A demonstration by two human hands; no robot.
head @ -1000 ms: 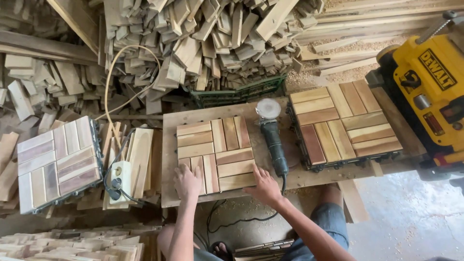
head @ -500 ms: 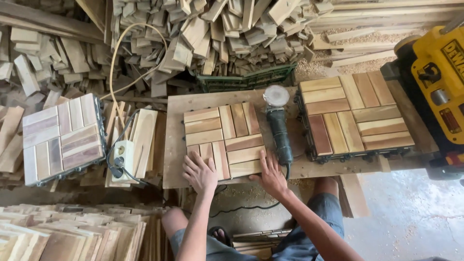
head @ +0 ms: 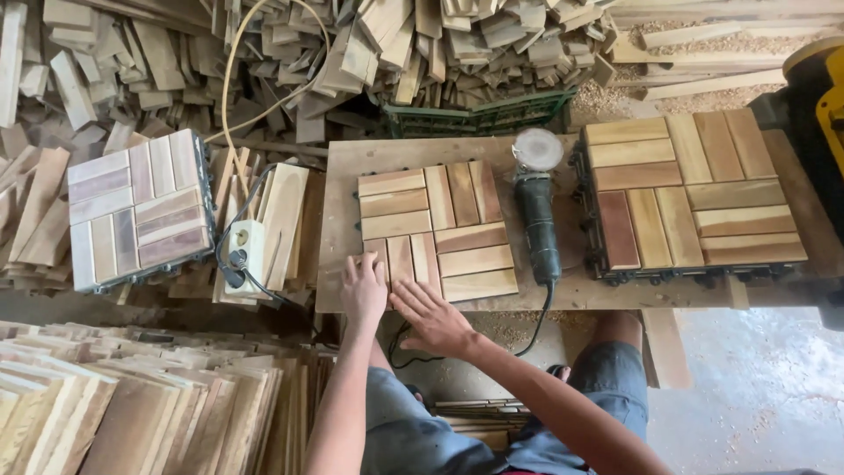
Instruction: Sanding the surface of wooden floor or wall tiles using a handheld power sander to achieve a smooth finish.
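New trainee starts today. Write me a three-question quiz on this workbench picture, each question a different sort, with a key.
1. True or false: the angle grinder lies between two wooden tiles.
2. Which hand touches the middle tile? A left hand B right hand C both
3. Fill in: the white power strip sits to the tile's ____.

Key: 1 true; 2 C; 3 left

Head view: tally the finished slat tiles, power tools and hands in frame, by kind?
Assembled wooden tiles: 3, left, middle and right
Angle grinder: 1
Yellow machine at the right edge: 1
Hands: 2, left hand and right hand, both at the middle tile
Total: 7
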